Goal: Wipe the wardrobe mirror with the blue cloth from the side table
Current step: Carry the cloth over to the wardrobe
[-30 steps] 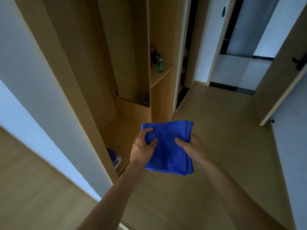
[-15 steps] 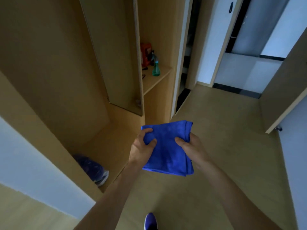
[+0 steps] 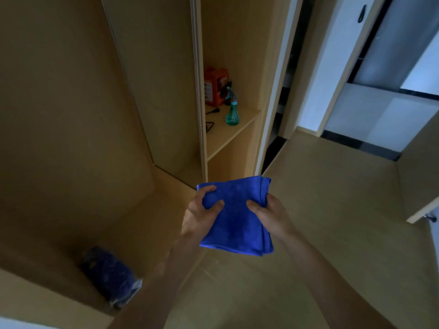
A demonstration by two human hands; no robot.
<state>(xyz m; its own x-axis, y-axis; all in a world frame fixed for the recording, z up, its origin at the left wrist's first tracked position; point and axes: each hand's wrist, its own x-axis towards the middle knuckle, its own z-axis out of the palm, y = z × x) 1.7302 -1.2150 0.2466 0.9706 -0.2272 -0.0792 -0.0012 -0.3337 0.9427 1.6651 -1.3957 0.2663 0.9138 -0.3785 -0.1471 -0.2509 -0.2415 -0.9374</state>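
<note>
While aloft, cloth (image 3: 237,230) between both grips (image 3: 201,218) (image 3: 270,217).

Most fingers of the left hand (image 3: 202,216) and right hand (image 3: 269,216) hide under the folded blue cloth (image 3: 237,224). Lower left, a dark blue bundle (image 3: 107,271) is too shadowed to identify. Print on the orange box (image 3: 217,83), upper centre, is unreadably small.
</note>
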